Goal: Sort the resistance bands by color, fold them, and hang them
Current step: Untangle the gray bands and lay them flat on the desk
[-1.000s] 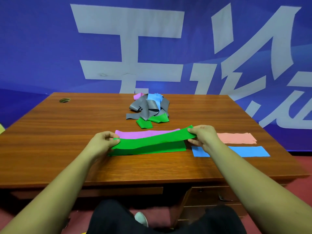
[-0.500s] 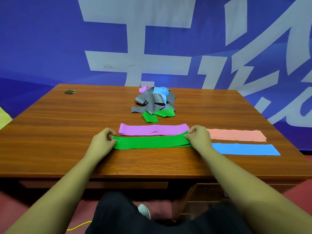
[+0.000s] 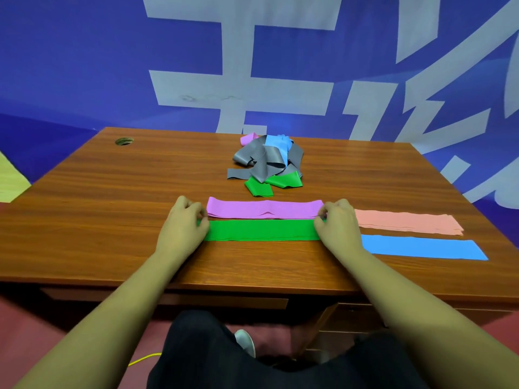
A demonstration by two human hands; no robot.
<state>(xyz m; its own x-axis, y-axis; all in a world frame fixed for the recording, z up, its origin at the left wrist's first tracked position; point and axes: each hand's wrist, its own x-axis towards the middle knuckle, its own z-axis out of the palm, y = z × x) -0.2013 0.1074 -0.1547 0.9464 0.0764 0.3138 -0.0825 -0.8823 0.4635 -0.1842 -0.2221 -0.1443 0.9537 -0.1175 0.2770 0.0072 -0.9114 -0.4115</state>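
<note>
A folded green band (image 3: 261, 230) lies flat on the wooden desk (image 3: 112, 220) near its front edge. My left hand (image 3: 184, 227) pinches its left end and my right hand (image 3: 338, 226) pinches its right end, fingers curled. Just behind it lies a folded purple band (image 3: 265, 209). To the right lie a folded pink band (image 3: 407, 223) and, nearer me, a folded blue band (image 3: 421, 248). A tangled pile of bands (image 3: 269, 164) in grey, blue, green and purple sits further back at the middle of the desk.
A round cable hole (image 3: 124, 141) is in the desk's back left corner. A blue banner with large white characters (image 3: 252, 80) hangs right behind the desk. My legs and a yellow cable (image 3: 144, 359) are below the front edge.
The green band, held raised and slack a second ago, has been lowered flat onto the desk in front of the purple band. Both hands came down with it and keep its ends.
</note>
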